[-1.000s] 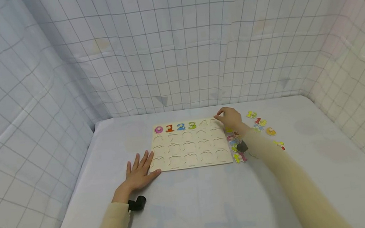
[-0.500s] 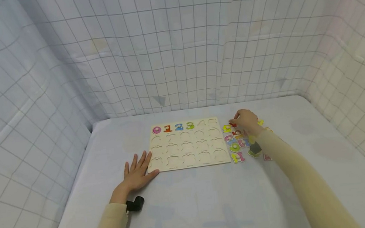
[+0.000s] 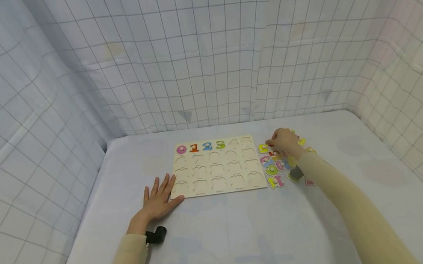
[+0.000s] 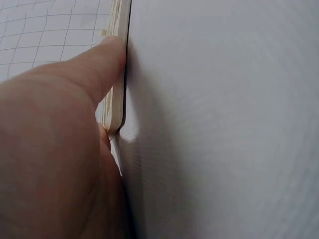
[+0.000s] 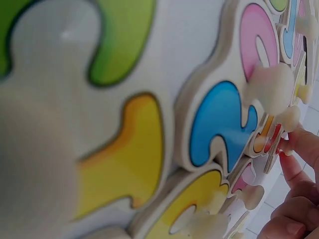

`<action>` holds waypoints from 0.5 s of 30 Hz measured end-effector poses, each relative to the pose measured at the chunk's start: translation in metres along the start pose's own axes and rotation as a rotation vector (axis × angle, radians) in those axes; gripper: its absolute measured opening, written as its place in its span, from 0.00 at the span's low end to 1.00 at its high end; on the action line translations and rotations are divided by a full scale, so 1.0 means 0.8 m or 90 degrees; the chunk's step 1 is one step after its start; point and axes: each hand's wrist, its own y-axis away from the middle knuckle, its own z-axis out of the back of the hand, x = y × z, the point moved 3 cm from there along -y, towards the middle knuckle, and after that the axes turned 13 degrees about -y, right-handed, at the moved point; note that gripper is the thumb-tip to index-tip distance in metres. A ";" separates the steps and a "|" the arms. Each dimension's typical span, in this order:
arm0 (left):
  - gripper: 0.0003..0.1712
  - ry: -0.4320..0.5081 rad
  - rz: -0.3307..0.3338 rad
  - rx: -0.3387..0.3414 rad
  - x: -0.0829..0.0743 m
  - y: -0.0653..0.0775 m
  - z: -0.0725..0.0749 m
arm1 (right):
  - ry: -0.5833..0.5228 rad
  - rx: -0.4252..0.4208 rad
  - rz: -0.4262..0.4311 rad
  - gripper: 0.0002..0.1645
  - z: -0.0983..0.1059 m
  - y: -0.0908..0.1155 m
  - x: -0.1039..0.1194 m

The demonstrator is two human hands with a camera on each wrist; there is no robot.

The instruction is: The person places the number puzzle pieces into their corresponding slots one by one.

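My left hand (image 3: 158,203) lies with spread fingers on the table at the left edge of a wooden number puzzle board (image 3: 222,184). In the left wrist view its thumb (image 4: 99,62) presses the board's edge. Pink 0 (image 3: 181,150), red 1 (image 3: 194,148), blue 2 (image 3: 207,146) and green 3 (image 3: 220,145) pieces fill the first slots of the back row. Right of the board, my right hand (image 3: 285,140) pinches the knob of a red puzzle piece (image 5: 273,142) between thumb and finger. Its numeral is mostly hidden.
Several knobbed number pieces lie close together right of the board, among them a yellow one (image 3: 263,148), a green one (image 3: 271,170) and a pink-and-yellow 11 (image 3: 276,181). My right forearm (image 3: 341,187) hangs over some of them. White gridded curtains (image 3: 204,64) surround the table.
My right hand has moved from above the board's back right corner rightward to the loose pieces, where it now pinches the red one. The left hand has stayed at the board's edge.
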 end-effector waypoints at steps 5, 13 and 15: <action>0.49 0.002 0.001 0.002 -0.002 0.002 0.002 | 0.011 -0.010 0.000 0.21 -0.001 -0.002 0.001; 0.48 0.003 0.005 0.002 -0.004 0.003 0.002 | -0.007 -0.036 0.094 0.19 0.003 -0.010 0.020; 0.48 0.008 0.002 0.000 -0.004 0.003 0.001 | -0.006 -0.028 0.115 0.18 0.001 -0.013 0.028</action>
